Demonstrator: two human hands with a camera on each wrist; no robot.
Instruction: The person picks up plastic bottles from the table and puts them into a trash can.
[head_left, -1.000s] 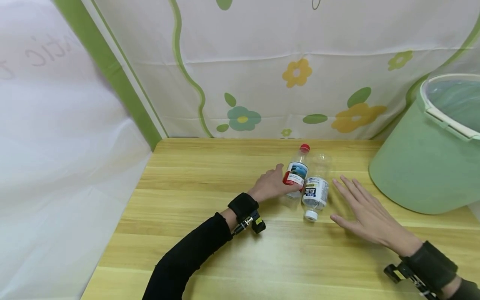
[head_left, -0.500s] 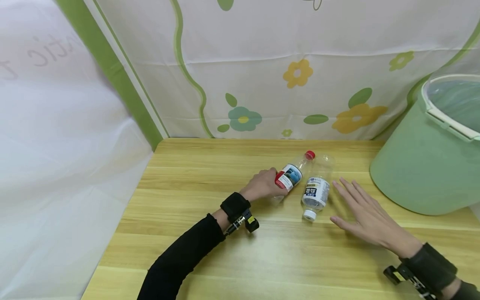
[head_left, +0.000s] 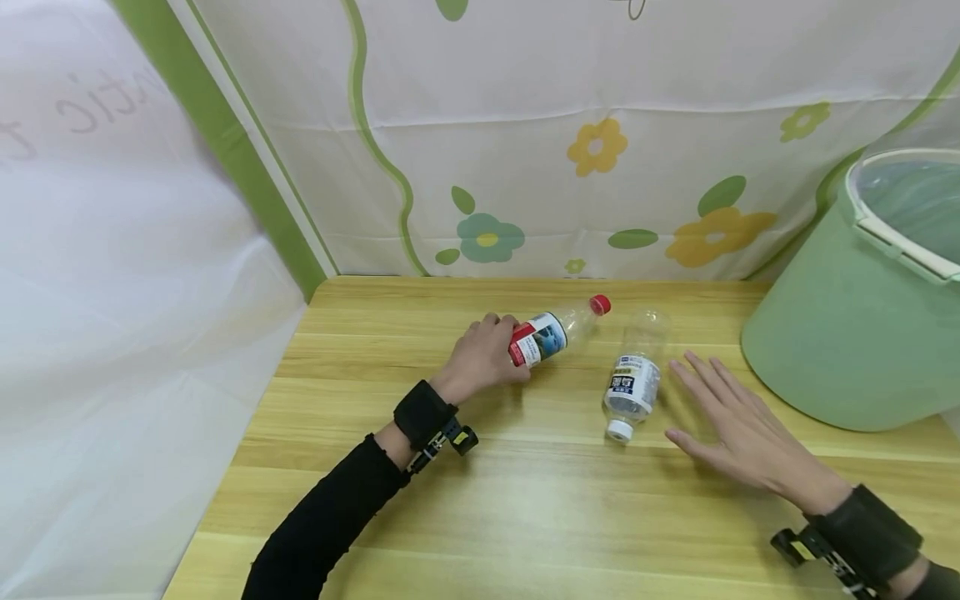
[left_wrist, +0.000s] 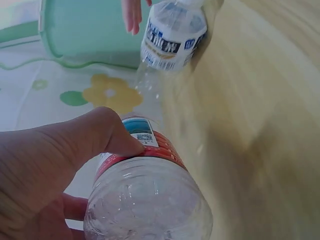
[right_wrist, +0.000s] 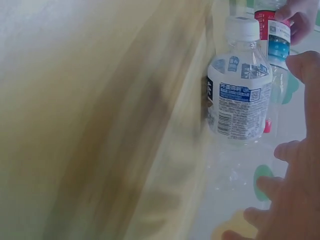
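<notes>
My left hand point(head_left: 483, 357) grips a clear plastic bottle point(head_left: 543, 335) with a red cap and a red, white and blue label. Its fingers wrap the lower end, and the capped end points to the back right. In the left wrist view the thumb presses on the label of this bottle point(left_wrist: 150, 195). A second clear bottle point(head_left: 632, 383) with a white cap and a white and blue label lies on the table, cap toward the front. Just right of it is my right hand point(head_left: 738, 425), fingers extended and spread, holding nothing.
A light green bin point(head_left: 855, 325) with a white rim and a plastic liner stands at the table's back right. Behind the wooden table point(head_left: 525, 500) hangs a white cloth point(head_left: 525, 67) printed with flowers. Another white sheet point(head_left: 112, 333) borders the left side.
My left hand has drawn the red-capped bottle leftward, away from the white-capped one, and turned it toward a more sideways angle. The right hand and the white-capped bottle have hardly moved.
</notes>
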